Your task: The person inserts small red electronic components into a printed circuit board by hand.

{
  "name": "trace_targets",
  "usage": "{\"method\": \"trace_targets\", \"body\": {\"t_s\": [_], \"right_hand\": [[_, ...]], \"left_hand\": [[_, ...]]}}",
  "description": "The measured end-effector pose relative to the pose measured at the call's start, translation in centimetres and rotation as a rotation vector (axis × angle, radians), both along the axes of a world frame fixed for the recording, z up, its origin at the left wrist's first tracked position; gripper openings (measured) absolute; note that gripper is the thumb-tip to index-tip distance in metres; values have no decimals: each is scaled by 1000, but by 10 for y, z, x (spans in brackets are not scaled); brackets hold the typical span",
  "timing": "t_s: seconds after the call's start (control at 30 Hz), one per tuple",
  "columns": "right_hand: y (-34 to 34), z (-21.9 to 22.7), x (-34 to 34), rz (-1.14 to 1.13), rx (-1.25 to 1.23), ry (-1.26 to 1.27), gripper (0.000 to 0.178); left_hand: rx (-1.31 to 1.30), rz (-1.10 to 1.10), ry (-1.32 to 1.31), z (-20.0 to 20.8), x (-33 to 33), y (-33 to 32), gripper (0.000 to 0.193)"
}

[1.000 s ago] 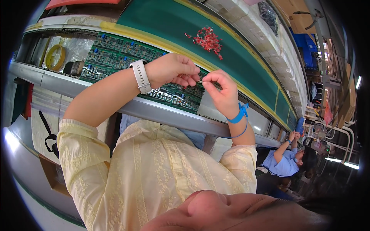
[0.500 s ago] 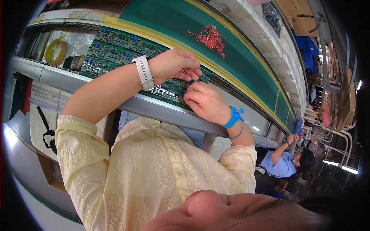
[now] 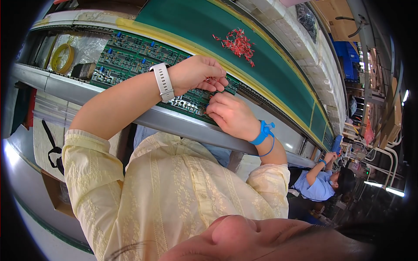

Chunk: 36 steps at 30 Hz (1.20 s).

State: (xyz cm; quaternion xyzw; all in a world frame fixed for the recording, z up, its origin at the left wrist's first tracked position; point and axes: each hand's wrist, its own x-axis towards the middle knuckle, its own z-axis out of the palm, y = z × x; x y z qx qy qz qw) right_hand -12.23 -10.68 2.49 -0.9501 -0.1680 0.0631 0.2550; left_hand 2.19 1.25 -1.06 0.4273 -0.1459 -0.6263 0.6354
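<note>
A large green circuit board (image 3: 126, 54), dense with small components, lies in a metal rail track in front of me. My left hand (image 3: 198, 76), with a white watch band on its wrist, hovers over the board with fingers curled around a few small red parts (image 3: 212, 78). Just right of it, my right hand (image 3: 231, 114) wears a blue wrist strap. Its fingertips are pinched together down at the board's surface, and whatever they hold is hidden. Beyond both hands, a loose pile of red parts with thin leads (image 3: 238, 45) rests on a green mat (image 3: 183, 26).
The track's silver front rail (image 3: 143, 116) runs between my body and the board. At left in the track are a yellow tape roll (image 3: 62, 58) and clear plastic. White blocks (image 3: 300, 48) line the far side. Farther right, a person in blue (image 3: 315, 185) works at the line.
My right hand's fingertips have shifted very slightly on the board. My left hand stays in place, and the pile of red parts looks the same.
</note>
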Motion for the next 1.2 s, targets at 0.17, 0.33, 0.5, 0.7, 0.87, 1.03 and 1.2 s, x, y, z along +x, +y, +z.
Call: {"method": "trace_targets", "body": {"t_s": [0.17,0.33,0.5,0.7,0.87,1.03,1.2], "right_hand": [[4,-5,-3,-14,-46,-138,7],[7,-7,-8,-9,-130,-200,11],[7,-8,-9,3,-168,-246,13],[5,-9,-9,35,-161,-244,13],[8,-5,-8,41,-165,-232,14],[6,-5,-10,58,-152,-208,18],[10,3,-15,63,-241,-230,23]], "left_hand": [[-4,4,5,0,0,0,12],[1,39,12,1,-2,-1,15],[0,38,14,2,-2,-1,15],[-9,41,16,0,-3,-1,14],[-5,39,15,-1,-3,-2,13],[-15,23,16,-1,-1,-2,14],[-70,116,60,12,8,3,21]]}}
